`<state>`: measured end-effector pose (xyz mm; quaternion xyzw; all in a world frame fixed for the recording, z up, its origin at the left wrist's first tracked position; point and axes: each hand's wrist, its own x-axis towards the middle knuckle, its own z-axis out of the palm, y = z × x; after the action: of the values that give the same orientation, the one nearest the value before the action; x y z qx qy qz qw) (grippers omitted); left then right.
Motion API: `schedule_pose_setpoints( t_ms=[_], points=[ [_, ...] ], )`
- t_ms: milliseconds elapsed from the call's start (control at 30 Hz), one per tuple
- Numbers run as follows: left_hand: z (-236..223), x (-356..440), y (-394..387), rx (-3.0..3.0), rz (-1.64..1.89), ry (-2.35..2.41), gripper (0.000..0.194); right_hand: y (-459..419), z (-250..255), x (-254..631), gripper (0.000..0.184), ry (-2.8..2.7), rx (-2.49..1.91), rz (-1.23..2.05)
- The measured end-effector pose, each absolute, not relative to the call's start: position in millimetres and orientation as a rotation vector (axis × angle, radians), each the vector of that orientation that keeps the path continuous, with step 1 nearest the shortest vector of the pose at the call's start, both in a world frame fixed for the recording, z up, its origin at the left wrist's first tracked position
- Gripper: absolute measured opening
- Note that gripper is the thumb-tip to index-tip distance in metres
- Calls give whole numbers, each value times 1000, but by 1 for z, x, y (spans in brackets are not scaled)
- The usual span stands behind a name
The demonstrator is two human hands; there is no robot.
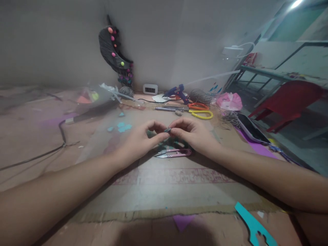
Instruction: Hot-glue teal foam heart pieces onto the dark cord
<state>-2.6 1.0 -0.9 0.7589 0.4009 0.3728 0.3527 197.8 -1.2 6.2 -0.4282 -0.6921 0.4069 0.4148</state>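
My left hand (143,138) and my right hand (193,135) meet above the middle of a cardboard sheet (164,196). Thumbs and index fingers of both pinch a small dark teal piece (167,130), too small to make out exactly. Right below the fingers lies a pair of pink thread snips (176,153), its blades pointing left. Darker greenish bits behind the snips are partly covered by my hands. To the left of my left hand are several small turquoise cut pieces (124,127).
Behind my hands lie yellow-and-orange-handled scissors (200,111), a blue glue gun (178,93), grey yarn (200,96) and a small white digital clock (150,89). A phone (252,128) rests at right. A turquoise foam offcut (255,223) lies at front right. A decorated dark crescent (109,44) hangs on the wall.
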Motion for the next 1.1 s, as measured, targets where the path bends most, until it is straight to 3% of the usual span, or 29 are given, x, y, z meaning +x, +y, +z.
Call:
schedule_pose_setpoints(
  t_ms=[200, 333, 533, 667, 767, 967, 1100],
  points=[
    [-3, -2, 6, 1742, 1006, 984, 27, -2, 6, 199, 8, -1833, -1040, 919],
    [-5, -2, 11, 1630, 888, 809, 28, -1, 7, 200, 5, -1952, -954, 715],
    [-8, -5, 16, 1602, 764, 715, 33, 2, 3, 201, 6, -2004, -983, 701],
    [-9, -5, 17, 1546, 790, 828, 28, 3, 19, 207, 15, -2053, -1064, 582],
    [-8, -4, 15, 1506, 851, 916, 22, -3, 42, 216, 10, -2379, -1165, 467],
    [-6, -2, 14, 1534, 934, 926, 27, -34, 51, 216, 31, -2863, -1048, 26],
    [-6, -2, 16, 1532, 941, 944, 25, -40, 34, 209, 11, -2947, -896, -73]
  ],
)
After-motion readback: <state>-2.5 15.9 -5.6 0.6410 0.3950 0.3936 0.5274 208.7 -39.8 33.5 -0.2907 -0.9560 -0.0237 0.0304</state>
